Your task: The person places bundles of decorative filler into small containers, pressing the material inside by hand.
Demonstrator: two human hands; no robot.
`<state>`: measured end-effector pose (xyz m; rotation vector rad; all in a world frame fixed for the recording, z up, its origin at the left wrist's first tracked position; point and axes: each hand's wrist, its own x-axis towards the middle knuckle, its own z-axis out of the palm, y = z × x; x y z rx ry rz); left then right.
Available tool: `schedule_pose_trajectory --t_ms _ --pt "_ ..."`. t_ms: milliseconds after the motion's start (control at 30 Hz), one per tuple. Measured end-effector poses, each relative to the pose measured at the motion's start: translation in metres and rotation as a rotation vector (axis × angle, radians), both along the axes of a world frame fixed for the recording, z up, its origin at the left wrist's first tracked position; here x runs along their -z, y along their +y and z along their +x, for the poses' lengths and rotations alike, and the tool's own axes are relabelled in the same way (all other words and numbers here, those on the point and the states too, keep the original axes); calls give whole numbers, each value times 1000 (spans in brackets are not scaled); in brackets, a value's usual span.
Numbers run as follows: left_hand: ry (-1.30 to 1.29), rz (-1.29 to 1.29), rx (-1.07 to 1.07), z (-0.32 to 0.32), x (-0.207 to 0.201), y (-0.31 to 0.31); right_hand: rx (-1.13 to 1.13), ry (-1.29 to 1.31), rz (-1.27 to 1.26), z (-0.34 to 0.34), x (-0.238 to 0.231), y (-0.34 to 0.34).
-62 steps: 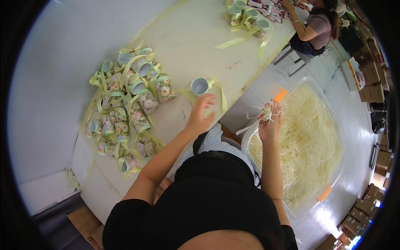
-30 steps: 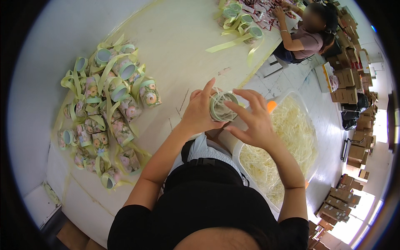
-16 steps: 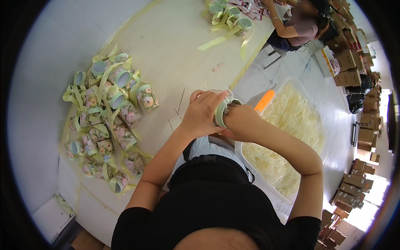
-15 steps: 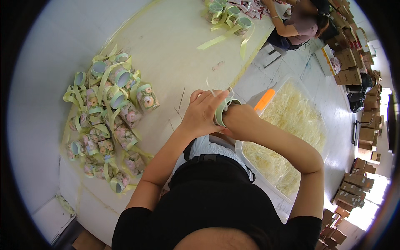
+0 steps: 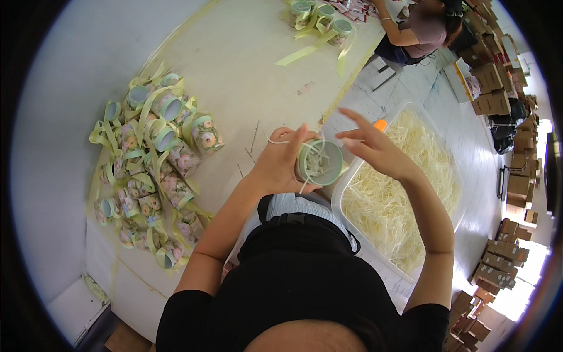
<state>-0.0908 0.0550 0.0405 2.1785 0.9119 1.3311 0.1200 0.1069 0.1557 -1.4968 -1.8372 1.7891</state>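
My left hand (image 5: 281,158) is wrapped round a pale green round box (image 5: 336,161), its mouth tipped up toward me. Pale shredded filler (image 5: 317,159) lies inside it, and a few strands hang over the rim and my fingers. Just right of the box, my right hand (image 5: 375,146) is raised with its fingers spread and nothing in them. Beneath that hand stands a clear plastic tub (image 5: 346,214) full of yellowish shredded filler (image 5: 393,205). An orange handle-like piece (image 5: 380,125) shows at the tub's edge, partly hidden by my right hand.
Several floral round boxes with yellow ribbons (image 5: 158,170) are heaped on the table (image 5: 234,82) at left. More ribboned boxes (image 5: 340,30) stand at its far end. A person (image 5: 419,29) sits at the far right side. Cardboard boxes (image 5: 498,258) line the right.
My right hand has come out of the box, moved up and right, and opened. The box now tilts its mouth toward me, showing the filler inside.
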Motion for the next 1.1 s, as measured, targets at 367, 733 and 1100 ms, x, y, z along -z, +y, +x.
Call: schedule_pose_trajectory --t_ms 367,733,1100 --pt "125 -129 12 -3 -16 -9 -237 130 876 -36 23 -25" --pt "104 -104 21 -1 -19 -8 -693 -59 962 -16 20 -25" --pt "-1 -178 93 17 -11 -10 -837 -255 499 -14 -11 -26"
